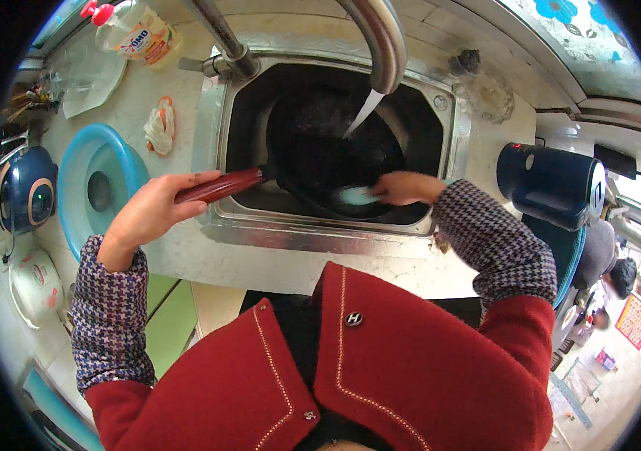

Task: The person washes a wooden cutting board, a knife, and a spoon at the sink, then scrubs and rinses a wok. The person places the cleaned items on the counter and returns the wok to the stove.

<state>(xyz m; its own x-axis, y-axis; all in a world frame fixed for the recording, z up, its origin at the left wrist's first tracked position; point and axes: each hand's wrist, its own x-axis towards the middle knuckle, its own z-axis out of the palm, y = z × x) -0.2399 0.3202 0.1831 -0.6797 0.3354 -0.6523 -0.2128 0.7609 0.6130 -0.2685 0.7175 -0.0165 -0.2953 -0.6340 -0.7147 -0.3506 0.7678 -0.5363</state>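
Observation:
A black wok [320, 129] sits tilted in the steel sink [320, 228], its reddish-brown handle [224, 186] reaching out over the left rim. My left hand [154, 211] grips that handle. Inside the wok's near right wall, my right hand [405, 189] holds a light teal scrubbing brush [358, 195], blurred by motion; its bristles are not clearly visible. From the curved metal faucet [385, 62] a stream of water [362, 115] runs into the wok.
Left of the sink are a blue plastic basin [103, 132], a white cloth bundle [161, 127] and an OMO bottle [140, 36]. A dark blue appliance [548, 180] stands at the right. A glass dish [489, 96] lies behind it. Other people [596, 270] are in the far right background.

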